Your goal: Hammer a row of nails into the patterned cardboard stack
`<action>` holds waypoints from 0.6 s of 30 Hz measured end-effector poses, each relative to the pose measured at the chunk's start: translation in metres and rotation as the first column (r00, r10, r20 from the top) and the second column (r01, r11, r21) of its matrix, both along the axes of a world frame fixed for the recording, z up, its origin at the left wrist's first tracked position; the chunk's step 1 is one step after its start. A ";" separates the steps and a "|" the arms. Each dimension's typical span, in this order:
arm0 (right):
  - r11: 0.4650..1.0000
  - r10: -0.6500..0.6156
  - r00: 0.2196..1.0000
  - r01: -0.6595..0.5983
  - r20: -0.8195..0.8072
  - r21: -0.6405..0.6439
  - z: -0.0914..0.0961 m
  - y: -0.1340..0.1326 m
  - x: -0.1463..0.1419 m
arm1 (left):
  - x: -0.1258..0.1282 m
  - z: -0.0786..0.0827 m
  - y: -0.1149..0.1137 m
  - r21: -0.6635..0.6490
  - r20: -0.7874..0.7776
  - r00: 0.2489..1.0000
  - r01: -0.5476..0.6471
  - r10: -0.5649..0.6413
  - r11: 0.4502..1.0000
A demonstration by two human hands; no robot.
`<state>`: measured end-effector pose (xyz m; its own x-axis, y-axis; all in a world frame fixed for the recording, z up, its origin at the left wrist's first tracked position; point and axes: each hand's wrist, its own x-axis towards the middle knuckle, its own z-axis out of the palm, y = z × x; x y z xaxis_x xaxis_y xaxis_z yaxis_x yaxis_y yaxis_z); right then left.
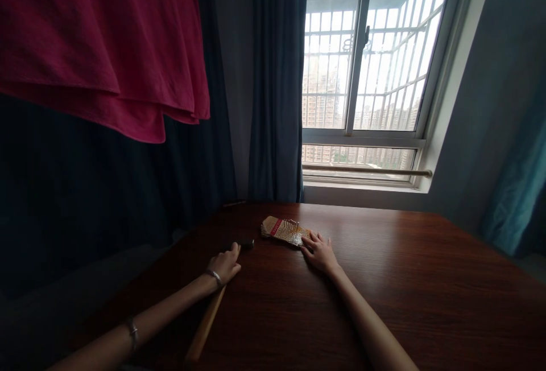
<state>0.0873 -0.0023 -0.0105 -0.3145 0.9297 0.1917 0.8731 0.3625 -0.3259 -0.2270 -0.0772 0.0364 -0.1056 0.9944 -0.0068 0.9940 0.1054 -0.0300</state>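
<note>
My left hand (225,263) is closed round the upper part of a hammer's wooden handle. The hammer (208,322) lies slantwise at the table, its dark metal head just beyond my fingers and its handle end toward me. My right hand (321,252) is open, fingers spread, with its fingertips on the right end of a flat, layered, tan patterned piece (279,231). That piece has a red band across it and a row of thin upright prongs, perhaps nails. What it is made of I cannot tell.
The dark red-brown wooden table (405,291) carries these things. Behind it stand a barred window (362,92) and a dark blue curtain (275,86). A pink cloth (106,41) hangs at upper left, and a teal curtain (518,183) hangs at right.
</note>
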 end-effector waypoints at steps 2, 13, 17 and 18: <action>1.000 -0.002 1.000 0.002 -0.004 0.001 0.001 0.000 0.000 | -0.009 0.002 0.009 0.026 -0.020 1.000 -0.006 0.006 1.000; 1.000 0.009 0.999 -0.010 -0.037 -0.016 -0.001 0.003 0.001 | -0.017 0.015 0.028 0.024 -0.018 0.999 -0.035 0.035 0.999; 1.000 0.001 1.000 -0.002 -0.031 -0.011 -0.002 0.004 0.000 | -0.014 0.015 0.030 0.014 -0.021 0.999 -0.030 0.030 0.999; 1.000 -0.001 1.000 0.001 -0.028 -0.013 -0.002 0.003 0.000 | -0.013 0.015 0.030 0.011 -0.027 0.999 -0.026 0.026 1.000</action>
<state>0.0874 0.0012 -0.0125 -0.3081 0.9326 0.1882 0.8639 0.3571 -0.3552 -0.2400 -0.0475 0.0509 -0.1317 0.9913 0.0070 0.9897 0.1318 -0.0553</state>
